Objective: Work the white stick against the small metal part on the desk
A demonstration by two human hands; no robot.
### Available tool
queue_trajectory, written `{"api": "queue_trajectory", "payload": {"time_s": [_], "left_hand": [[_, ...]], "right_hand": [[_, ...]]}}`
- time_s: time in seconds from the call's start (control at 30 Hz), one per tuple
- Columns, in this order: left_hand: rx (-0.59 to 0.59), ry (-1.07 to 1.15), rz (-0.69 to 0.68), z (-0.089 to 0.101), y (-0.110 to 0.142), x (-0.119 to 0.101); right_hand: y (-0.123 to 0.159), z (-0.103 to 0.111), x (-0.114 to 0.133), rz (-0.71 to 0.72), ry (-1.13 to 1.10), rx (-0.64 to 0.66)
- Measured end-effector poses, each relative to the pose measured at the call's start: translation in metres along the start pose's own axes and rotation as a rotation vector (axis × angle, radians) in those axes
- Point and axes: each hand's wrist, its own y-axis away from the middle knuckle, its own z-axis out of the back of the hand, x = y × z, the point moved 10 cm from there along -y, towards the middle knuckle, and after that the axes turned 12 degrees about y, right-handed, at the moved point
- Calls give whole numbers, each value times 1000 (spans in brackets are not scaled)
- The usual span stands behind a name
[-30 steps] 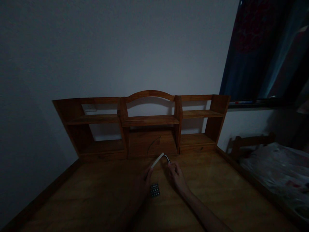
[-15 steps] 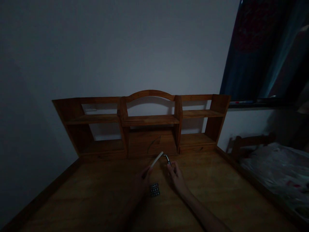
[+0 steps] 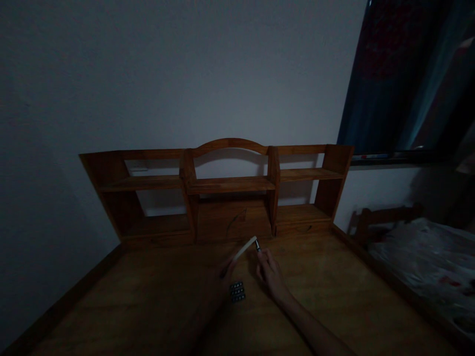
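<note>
The scene is very dark. My left hand [image 3: 221, 273] grips the near end of a slim white stick-like object [image 3: 245, 247] that slants up and to the right. My right hand [image 3: 270, 274] pinches a small dark metal piece [image 3: 257, 245] and holds it against the stick's far tip. Between my wrists, a small dark pack with rows of shiny dots [image 3: 237, 291] lies on the wooden desk [image 3: 148, 306]. What the small piece is I cannot make out.
A wooden shelf unit [image 3: 226, 185] with bare shelves stands at the back of the desk against a pale wall. A raised rim runs along the desk's left and right edges. A bed with light bedding [image 3: 426, 257] is at the right, under a dark curtain [image 3: 401, 74].
The small metal piece in my right hand has moved in to meet the tip of the white stick; earlier it stood slightly apart and showed a bent shape. Both hands stayed in place.
</note>
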Motion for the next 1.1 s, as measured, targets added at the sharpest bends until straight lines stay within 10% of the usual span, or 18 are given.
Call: {"api": "queue_trajectory", "payload": {"time_s": [0.57,1.1], "left_hand": [[-150,36,7,24,-2,8],[-53,7,20,13,-4,1]], "right_hand": [[0,4,6,110,130,-58],[1,5,8,156,269,-80]]}}
